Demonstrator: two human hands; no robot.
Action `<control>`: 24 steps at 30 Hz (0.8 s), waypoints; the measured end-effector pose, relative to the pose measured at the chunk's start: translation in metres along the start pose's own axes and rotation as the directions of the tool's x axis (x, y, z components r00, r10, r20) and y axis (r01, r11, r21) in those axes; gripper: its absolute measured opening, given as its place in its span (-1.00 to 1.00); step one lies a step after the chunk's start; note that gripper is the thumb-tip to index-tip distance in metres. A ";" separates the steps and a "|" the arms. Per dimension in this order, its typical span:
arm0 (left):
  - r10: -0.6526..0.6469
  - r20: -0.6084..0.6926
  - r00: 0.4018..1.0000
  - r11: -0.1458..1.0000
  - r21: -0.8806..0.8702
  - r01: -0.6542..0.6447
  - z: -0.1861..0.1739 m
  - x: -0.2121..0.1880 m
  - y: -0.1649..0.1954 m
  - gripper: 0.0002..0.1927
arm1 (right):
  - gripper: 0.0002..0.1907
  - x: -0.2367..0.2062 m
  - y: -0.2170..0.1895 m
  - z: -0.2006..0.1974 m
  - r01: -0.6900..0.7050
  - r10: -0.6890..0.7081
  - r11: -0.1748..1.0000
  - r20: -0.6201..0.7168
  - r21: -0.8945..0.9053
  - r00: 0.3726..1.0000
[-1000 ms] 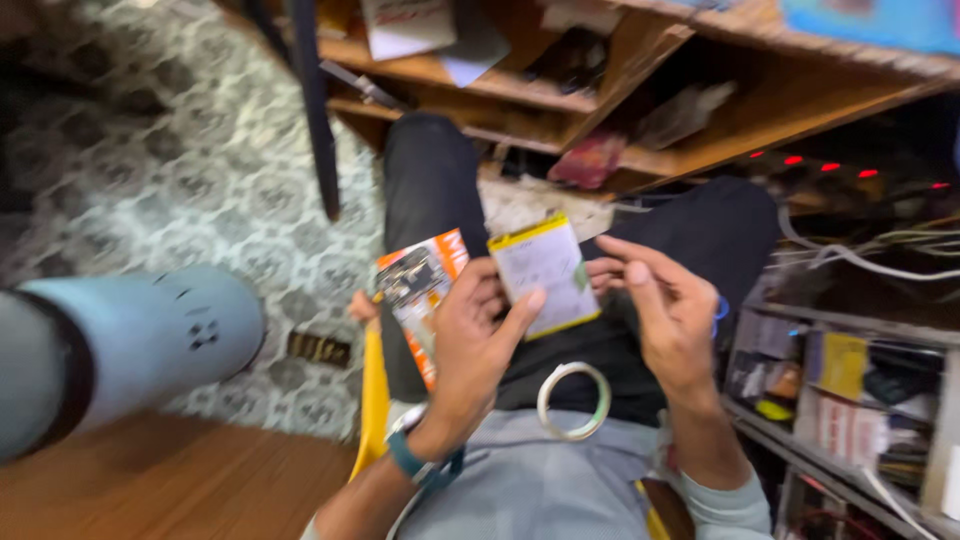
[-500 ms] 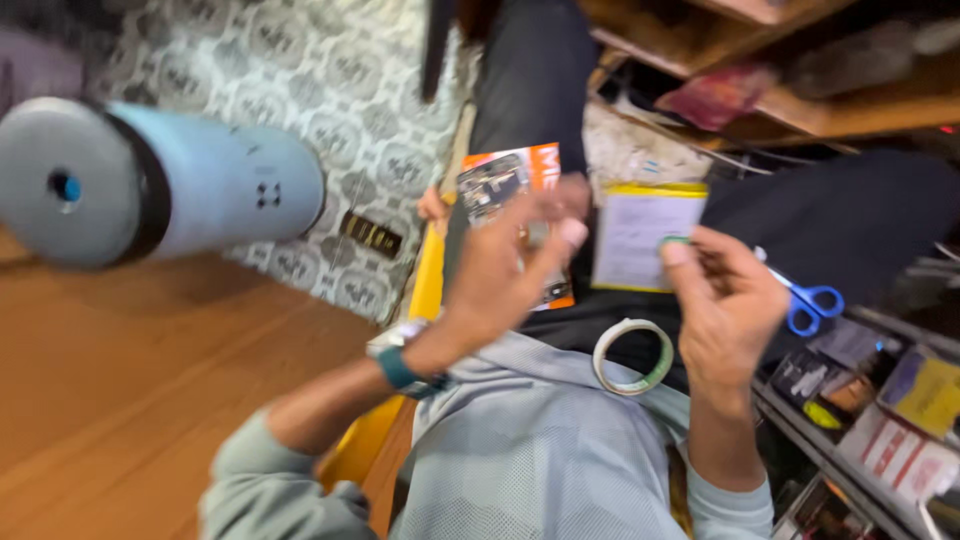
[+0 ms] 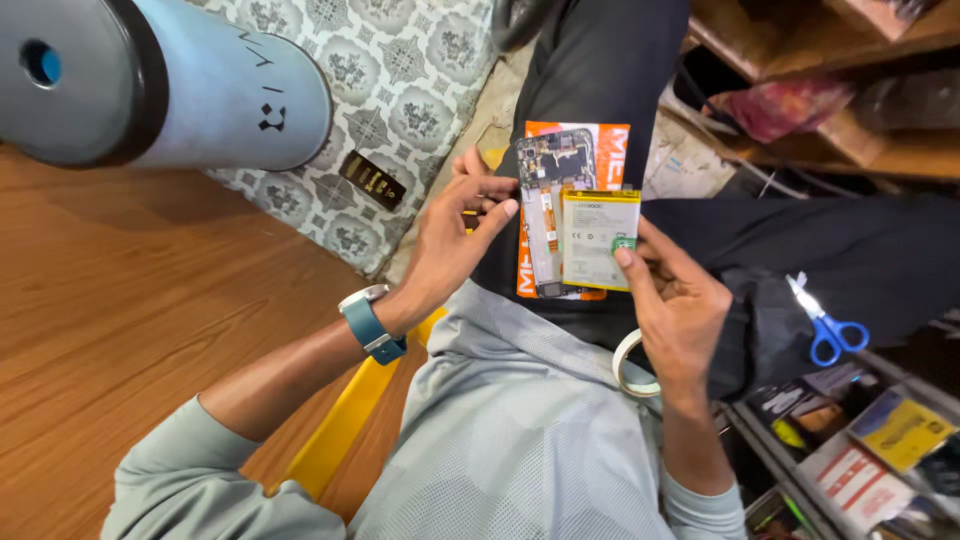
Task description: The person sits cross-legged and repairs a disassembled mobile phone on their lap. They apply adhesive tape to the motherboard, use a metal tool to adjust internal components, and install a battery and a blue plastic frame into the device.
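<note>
Your right hand (image 3: 680, 305) pinches the lower right corner of a flat yellow-edged battery (image 3: 598, 238), thumb on its face and fingers curled behind it. The battery lies over the right half of an opened phone (image 3: 545, 205), whose bare circuit boards show to its left. Your left hand (image 3: 455, 235) is at the phone's left edge, thumb and forefinger drawn close together and touching it; whether they grip the edge or only steady it you cannot tell from here. Under the phone lies an orange card (image 3: 610, 140), all of it resting on your dark-trousered lap. Just below your right hand, a roll of tape (image 3: 628, 362) pokes out, half hidden by the wrist. Well off to the right of that hand, blue-handled scissors (image 3: 828, 325) lie on the trouser leg. A blue watch (image 3: 370, 325) sits on your left wrist. The phone's lower end is covered by the battery, and the shelves at the right are cut off.
</note>
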State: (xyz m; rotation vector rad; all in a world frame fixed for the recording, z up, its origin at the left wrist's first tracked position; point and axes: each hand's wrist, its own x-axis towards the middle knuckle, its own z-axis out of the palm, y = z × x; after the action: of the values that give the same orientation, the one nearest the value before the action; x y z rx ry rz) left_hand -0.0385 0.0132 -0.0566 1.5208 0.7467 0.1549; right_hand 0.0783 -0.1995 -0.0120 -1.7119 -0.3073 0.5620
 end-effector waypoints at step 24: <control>0.126 -0.064 0.990 0.991 -0.042 -0.129 -0.009 0.001 -0.003 -0.72 | -0.63 0.011 -0.004 0.036 -0.007 0.014 0.998 0.098 -0.069 0.995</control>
State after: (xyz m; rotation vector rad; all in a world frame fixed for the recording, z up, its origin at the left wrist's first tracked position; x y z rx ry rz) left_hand -0.0437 0.0207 -0.0583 1.5258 0.6898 0.3143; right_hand 0.0690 -0.1625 -0.0151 -1.7557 -0.3918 0.6511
